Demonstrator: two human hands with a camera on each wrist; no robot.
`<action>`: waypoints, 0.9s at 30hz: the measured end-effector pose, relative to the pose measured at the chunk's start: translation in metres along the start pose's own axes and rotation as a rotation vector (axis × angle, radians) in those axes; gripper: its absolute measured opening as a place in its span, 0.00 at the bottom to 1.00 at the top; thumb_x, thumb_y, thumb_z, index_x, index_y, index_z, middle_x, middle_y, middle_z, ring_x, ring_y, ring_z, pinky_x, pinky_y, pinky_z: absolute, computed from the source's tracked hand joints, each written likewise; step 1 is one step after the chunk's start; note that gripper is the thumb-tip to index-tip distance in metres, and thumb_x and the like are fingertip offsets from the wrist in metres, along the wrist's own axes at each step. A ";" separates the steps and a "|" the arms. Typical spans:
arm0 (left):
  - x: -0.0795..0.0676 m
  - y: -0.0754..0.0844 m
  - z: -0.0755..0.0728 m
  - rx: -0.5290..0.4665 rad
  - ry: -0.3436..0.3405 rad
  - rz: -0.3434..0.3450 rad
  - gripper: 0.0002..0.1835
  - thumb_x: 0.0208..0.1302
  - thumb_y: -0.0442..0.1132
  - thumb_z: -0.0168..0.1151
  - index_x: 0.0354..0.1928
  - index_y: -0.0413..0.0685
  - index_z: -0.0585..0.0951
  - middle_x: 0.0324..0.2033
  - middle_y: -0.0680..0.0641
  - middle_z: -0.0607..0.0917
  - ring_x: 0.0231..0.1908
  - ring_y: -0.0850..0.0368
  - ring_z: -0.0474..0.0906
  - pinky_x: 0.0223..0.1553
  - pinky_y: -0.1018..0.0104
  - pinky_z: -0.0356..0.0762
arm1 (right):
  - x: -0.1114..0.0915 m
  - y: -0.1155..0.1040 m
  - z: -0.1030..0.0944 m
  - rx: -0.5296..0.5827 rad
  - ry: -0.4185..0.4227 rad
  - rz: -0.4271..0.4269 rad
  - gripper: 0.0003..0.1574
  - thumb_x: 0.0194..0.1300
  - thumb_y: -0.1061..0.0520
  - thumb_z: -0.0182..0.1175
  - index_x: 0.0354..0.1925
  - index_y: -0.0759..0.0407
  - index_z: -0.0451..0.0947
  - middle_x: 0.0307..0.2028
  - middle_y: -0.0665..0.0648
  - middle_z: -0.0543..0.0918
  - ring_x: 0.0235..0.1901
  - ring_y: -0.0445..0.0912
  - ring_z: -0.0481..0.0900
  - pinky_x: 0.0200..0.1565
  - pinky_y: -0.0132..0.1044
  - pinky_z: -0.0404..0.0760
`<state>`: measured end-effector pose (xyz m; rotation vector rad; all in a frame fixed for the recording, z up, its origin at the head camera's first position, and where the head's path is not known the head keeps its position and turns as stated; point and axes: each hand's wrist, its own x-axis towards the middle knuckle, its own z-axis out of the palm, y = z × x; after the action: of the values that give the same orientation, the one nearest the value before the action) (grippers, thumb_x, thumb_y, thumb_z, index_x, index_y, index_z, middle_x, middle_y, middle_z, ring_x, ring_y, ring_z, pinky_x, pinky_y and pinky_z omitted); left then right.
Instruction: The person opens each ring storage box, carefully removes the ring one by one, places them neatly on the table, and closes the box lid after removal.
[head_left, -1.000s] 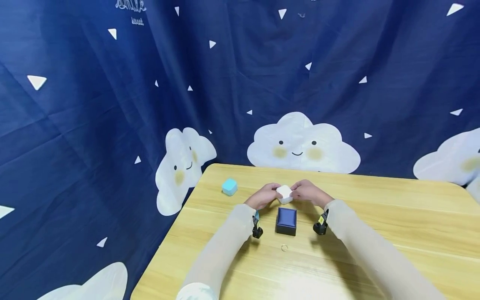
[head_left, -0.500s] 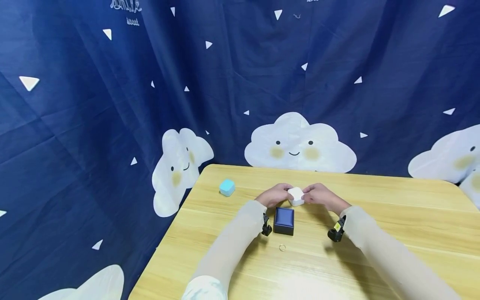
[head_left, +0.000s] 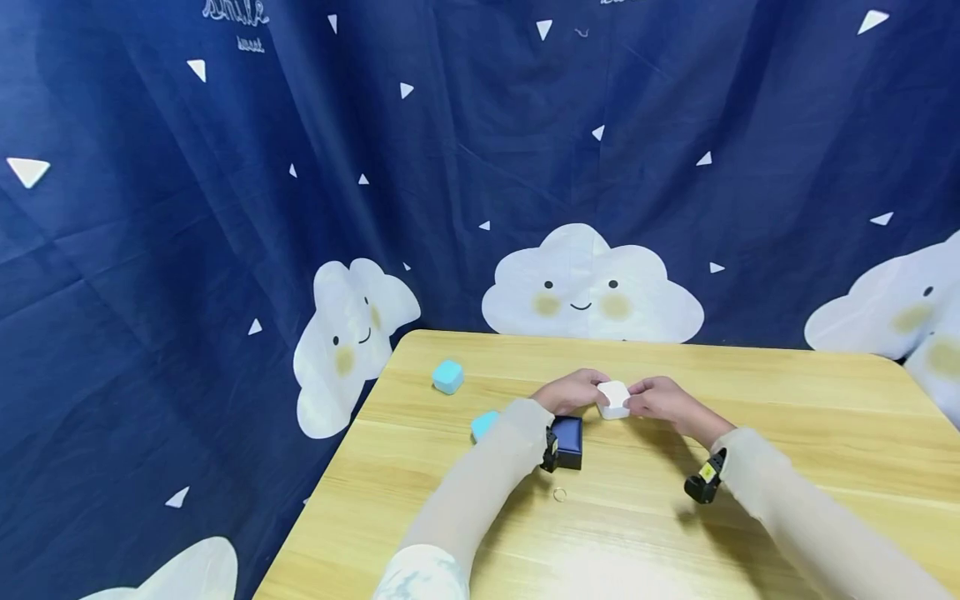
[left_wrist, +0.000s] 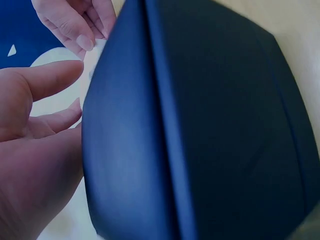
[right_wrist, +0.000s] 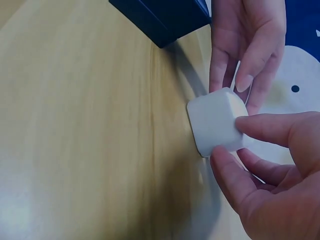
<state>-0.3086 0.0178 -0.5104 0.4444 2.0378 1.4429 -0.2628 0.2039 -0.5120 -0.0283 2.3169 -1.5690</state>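
Note:
A small white box with rounded corners (head_left: 615, 400) is held between my two hands, beyond and right of the navy box (head_left: 569, 440) in the head view. My left hand (head_left: 576, 391) pinches its left side; my right hand (head_left: 663, 402) has thumb and fingers at its right side. In the right wrist view, the white box (right_wrist: 217, 120) shows its smooth face, the right hand (right_wrist: 280, 175) gripping near its edge and the left hand (right_wrist: 250, 42) at its far side. The navy box (left_wrist: 135, 130) blocks most of the left wrist view. Whether the white box touches the table is unclear.
A thin ring (head_left: 559, 495) lies on the wooden table (head_left: 675, 533) in front of the navy box. One light-blue box (head_left: 447, 377) stands at the back left. Another light-blue box (head_left: 483, 425) is partly hidden by the left forearm. A cloud-print curtain (head_left: 450, 167) hangs behind.
Both hands have carried the white box to the right, past the navy box. The second light-blue box now shows beside the left sleeve. The head view has turned slightly right.

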 end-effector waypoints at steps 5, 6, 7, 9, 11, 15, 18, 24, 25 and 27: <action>0.001 0.006 0.011 0.041 -0.034 0.003 0.16 0.55 0.22 0.58 0.48 0.33 0.78 0.38 0.47 0.80 0.37 0.59 0.75 0.50 0.59 0.76 | -0.014 0.005 -0.006 0.019 0.019 0.032 0.28 0.61 0.61 0.59 0.54 0.79 0.66 0.43 0.63 0.78 0.38 0.45 0.77 0.45 0.40 0.80; 0.001 0.007 0.014 0.049 -0.038 0.005 0.16 0.55 0.22 0.58 0.48 0.34 0.78 0.38 0.48 0.80 0.37 0.59 0.75 0.50 0.59 0.76 | -0.017 0.006 -0.007 0.018 0.023 0.034 0.28 0.61 0.61 0.59 0.54 0.79 0.66 0.42 0.63 0.78 0.38 0.45 0.77 0.45 0.40 0.79; 0.001 0.008 0.017 0.053 -0.041 0.001 0.17 0.55 0.23 0.59 0.48 0.34 0.77 0.39 0.48 0.80 0.37 0.60 0.75 0.49 0.60 0.76 | -0.020 0.007 -0.009 0.020 0.027 0.036 0.28 0.61 0.61 0.59 0.55 0.78 0.66 0.43 0.62 0.78 0.38 0.45 0.77 0.44 0.39 0.80; 0.001 0.010 0.022 0.062 -0.047 0.001 0.17 0.55 0.22 0.59 0.48 0.34 0.77 0.38 0.49 0.80 0.37 0.60 0.75 0.48 0.62 0.76 | -0.026 0.009 -0.011 0.018 0.032 0.035 0.29 0.61 0.61 0.59 0.55 0.78 0.67 0.43 0.63 0.79 0.37 0.44 0.77 0.43 0.38 0.79; 0.001 0.011 0.027 0.068 -0.066 0.004 0.17 0.55 0.22 0.59 0.49 0.34 0.77 0.38 0.49 0.80 0.37 0.60 0.74 0.47 0.64 0.75 | -0.031 0.013 -0.014 0.018 0.038 0.036 0.28 0.61 0.60 0.59 0.54 0.78 0.67 0.42 0.61 0.79 0.37 0.44 0.77 0.41 0.37 0.79; 0.000 0.014 0.037 0.060 -0.100 0.003 0.19 0.55 0.22 0.59 0.51 0.34 0.76 0.39 0.50 0.79 0.37 0.61 0.74 0.47 0.64 0.76 | -0.042 0.020 -0.018 0.028 0.051 0.041 0.28 0.61 0.59 0.60 0.54 0.77 0.69 0.39 0.58 0.81 0.37 0.44 0.77 0.39 0.36 0.78; -0.001 0.015 0.044 0.061 -0.112 0.007 0.20 0.54 0.22 0.60 0.51 0.35 0.76 0.39 0.51 0.79 0.37 0.61 0.74 0.47 0.64 0.76 | -0.051 0.024 -0.019 0.030 0.058 0.041 0.29 0.61 0.58 0.60 0.55 0.77 0.68 0.40 0.57 0.81 0.37 0.43 0.77 0.39 0.36 0.78; -0.002 0.013 0.054 0.083 -0.130 0.031 0.20 0.53 0.22 0.61 0.50 0.37 0.76 0.38 0.52 0.79 0.37 0.61 0.74 0.45 0.66 0.75 | -0.067 0.029 -0.020 0.017 0.087 0.057 0.33 0.62 0.55 0.61 0.57 0.76 0.66 0.45 0.61 0.79 0.39 0.43 0.76 0.40 0.36 0.78; -0.003 0.013 0.056 0.081 -0.135 0.033 0.21 0.53 0.22 0.61 0.51 0.37 0.76 0.38 0.52 0.79 0.37 0.61 0.75 0.44 0.66 0.76 | -0.070 0.030 -0.019 0.015 0.093 0.060 0.34 0.62 0.55 0.62 0.58 0.76 0.66 0.46 0.62 0.79 0.39 0.43 0.77 0.40 0.35 0.78; -0.004 0.013 0.059 0.083 -0.143 0.038 0.21 0.53 0.21 0.61 0.51 0.37 0.76 0.38 0.52 0.79 0.37 0.59 0.75 0.43 0.65 0.77 | -0.075 0.032 -0.018 0.019 0.097 0.056 0.35 0.62 0.54 0.62 0.58 0.76 0.65 0.47 0.63 0.78 0.40 0.44 0.77 0.41 0.35 0.78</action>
<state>-0.2689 0.0635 -0.5114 0.6068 1.9892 1.3124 -0.1924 0.2483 -0.5151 0.1189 2.3535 -1.5974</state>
